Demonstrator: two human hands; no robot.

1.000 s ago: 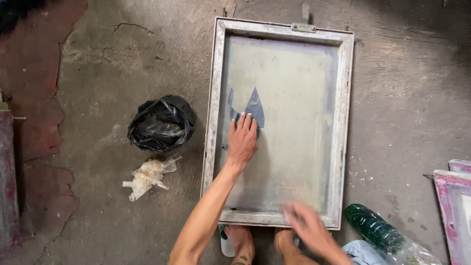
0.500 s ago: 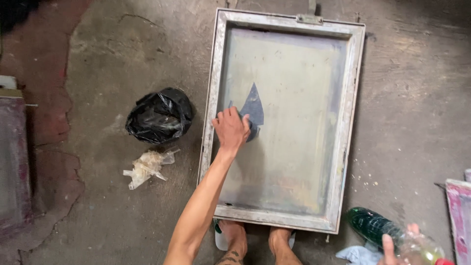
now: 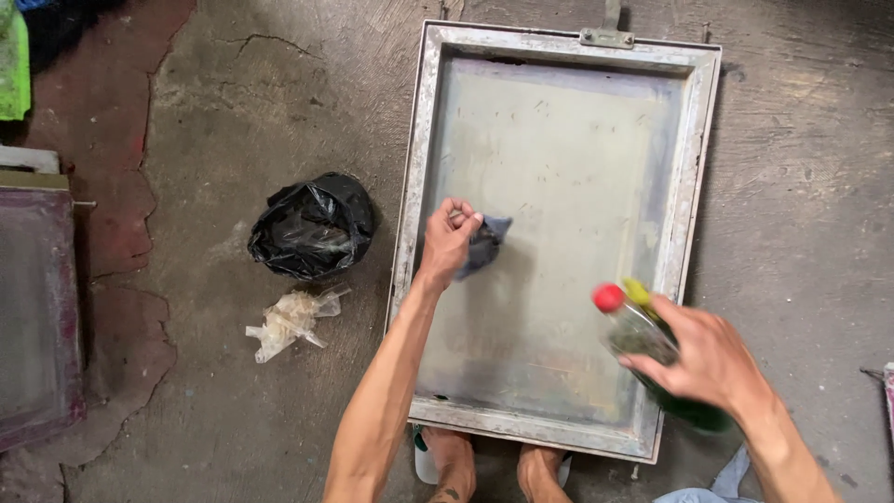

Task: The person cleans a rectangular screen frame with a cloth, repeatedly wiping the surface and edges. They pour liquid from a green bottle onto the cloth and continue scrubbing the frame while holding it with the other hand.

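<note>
Now the right hand has brought a green bottle over the screen frame — fingers wrapped round it. Left hand pinches a dark rag mid-screen — wiping step; wetting seems due.

Floor is bare grey concrete, rough-trowelled, scuffed and stained, with a thin crack running near the top left. Along the left edge a worn reddish-brown patch of paint covers the concrete, its border ragged and flaking. A crumpled black plastic bag sits on the grey floor, and just below it lies a wad of clear crinkled plastic. At far left, a dark framed panel lies flat; a bright green object shows in the top corner. Light is soft, even daylight with faint shadows.
</note>
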